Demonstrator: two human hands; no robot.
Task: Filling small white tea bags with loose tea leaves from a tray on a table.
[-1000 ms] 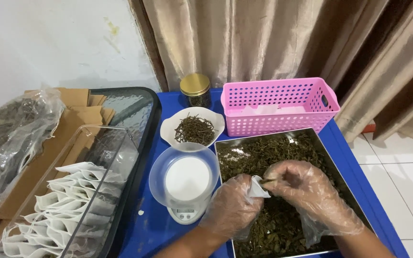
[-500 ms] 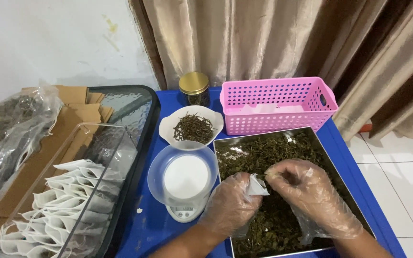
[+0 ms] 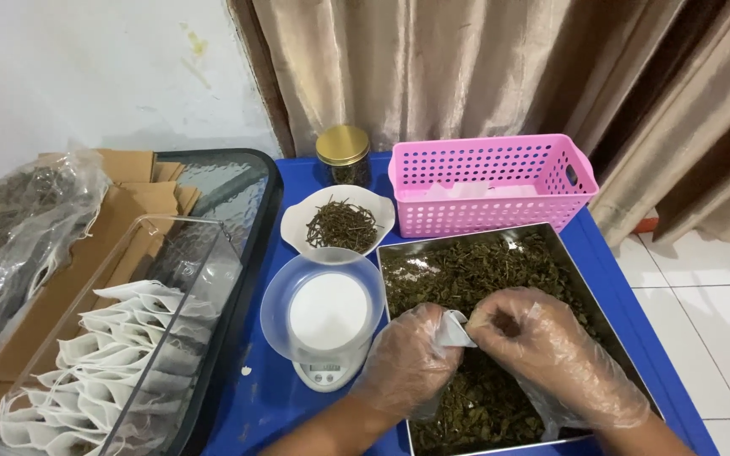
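Thin white filter paper, the small sachet (image 3: 452, 331) over the metal tray (image 3: 601, 291) looks light, limp and tearable, best held at its rim, where the gloved left hand (image 3: 411, 359) pinches it while the right hand (image 3: 542, 346) closes on dried leaves (image 3: 458, 274).

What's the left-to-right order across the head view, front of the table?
Clear bin of white filter bags → scale with a clear bowl → left hand holding a small white bag → right hand, both gloved, over the metal tray of dried leaves.
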